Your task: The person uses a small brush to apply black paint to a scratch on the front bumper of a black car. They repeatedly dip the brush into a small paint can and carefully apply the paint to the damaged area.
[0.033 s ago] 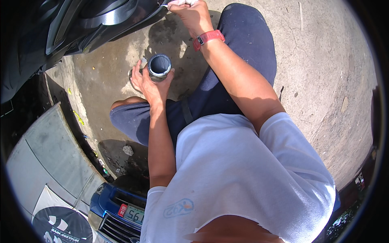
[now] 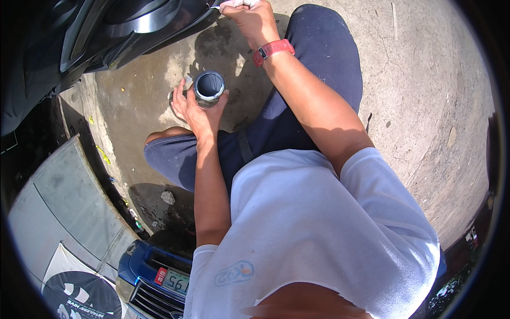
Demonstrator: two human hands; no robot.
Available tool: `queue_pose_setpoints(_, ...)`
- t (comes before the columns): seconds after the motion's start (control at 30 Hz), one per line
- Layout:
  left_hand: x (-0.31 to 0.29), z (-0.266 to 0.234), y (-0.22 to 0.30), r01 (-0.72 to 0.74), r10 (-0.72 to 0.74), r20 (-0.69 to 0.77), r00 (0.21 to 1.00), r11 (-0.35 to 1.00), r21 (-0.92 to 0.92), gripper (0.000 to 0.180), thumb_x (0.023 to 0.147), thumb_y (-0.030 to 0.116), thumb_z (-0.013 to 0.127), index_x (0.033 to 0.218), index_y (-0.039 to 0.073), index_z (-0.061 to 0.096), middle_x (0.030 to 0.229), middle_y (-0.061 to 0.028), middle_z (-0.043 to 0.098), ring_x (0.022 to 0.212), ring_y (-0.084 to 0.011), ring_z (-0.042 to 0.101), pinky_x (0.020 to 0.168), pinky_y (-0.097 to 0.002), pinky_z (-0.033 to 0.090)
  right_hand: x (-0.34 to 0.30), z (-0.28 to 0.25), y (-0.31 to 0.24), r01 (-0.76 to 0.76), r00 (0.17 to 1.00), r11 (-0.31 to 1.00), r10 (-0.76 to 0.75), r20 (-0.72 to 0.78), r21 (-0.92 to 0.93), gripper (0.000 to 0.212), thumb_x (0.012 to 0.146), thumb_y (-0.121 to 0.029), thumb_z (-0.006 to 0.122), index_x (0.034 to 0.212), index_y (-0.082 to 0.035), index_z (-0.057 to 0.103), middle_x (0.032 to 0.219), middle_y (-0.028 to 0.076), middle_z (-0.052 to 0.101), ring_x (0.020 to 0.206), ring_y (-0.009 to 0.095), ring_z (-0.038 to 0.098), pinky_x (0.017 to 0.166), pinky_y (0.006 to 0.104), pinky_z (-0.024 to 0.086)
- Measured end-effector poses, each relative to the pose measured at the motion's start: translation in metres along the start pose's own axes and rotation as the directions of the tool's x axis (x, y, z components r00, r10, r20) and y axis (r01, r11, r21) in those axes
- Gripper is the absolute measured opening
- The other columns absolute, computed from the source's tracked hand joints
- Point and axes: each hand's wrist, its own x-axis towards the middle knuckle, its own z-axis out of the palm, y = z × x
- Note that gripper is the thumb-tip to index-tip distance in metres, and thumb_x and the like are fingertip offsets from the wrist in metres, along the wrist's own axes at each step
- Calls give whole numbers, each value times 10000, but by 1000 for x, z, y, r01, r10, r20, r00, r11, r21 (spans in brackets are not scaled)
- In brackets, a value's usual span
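My left hand (image 2: pixel 201 114) is wrapped round an open round can (image 2: pixel 209 99), thumb on one side and fingers on the other. The can stands upright with its mouth facing up; its inside looks dark and grey-blue, and its rim is smeared. At the top edge, my right hand (image 2: pixel 254 22), with a red wristwatch (image 2: pixel 276 49) behind it, has its fingers pinched together beside the lower edge of a dark glossy car bumper (image 2: pixel 183 24). A thin whitish tip (image 2: pixel 214 7) shows by these fingers; the rest of it is hidden or out of view.
Stained concrete floor (image 2: pixel 425 80) lies round my bent legs (image 2: pixel 326 48). At the lower left are a blue vehicle's front (image 2: pixel 154 284) and a grey panel (image 2: pixel 74 191) with a black-and-white banner (image 2: pixel 79 292). A pale stone (image 2: pixel 168 198) lies near my left forearm.
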Motion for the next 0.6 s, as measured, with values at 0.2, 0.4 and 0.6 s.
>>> queue_pose_setpoints(0.2,6,5,-1,-16,17,-7,1000,1000,15,831,658,416,1084,1320,22,773,1695,-163,555,1645,-439,393,1375,-633,261,8,1,3,36,999,999,-36,13,19,111,876,-97,922,949,-29,872,825,16,791,701,73,661,639,274,514)
queue_pose_setpoints(0.4,6,2,1,-13,12,24,1000,999,40,833,702,439,1084,1336,-1,770,1732,-177,519,1659,-452,367,1360,-622,304,9,0,4,27,1000,1000,-27,2,6,112,873,-94,916,943,-22,869,815,15,784,703,72,663,637,270,513)
queue_pose_setpoints(0.6,7,1,3,1,-1,25,1000,1000,21,803,701,400,1088,1322,1,774,1735,-178,517,1654,-452,373,1359,-623,307,-3,-5,-13,44,999,999,-44,14,13,101,876,-90,902,936,-18,866,814,17,782,704,76,666,640,272,516)
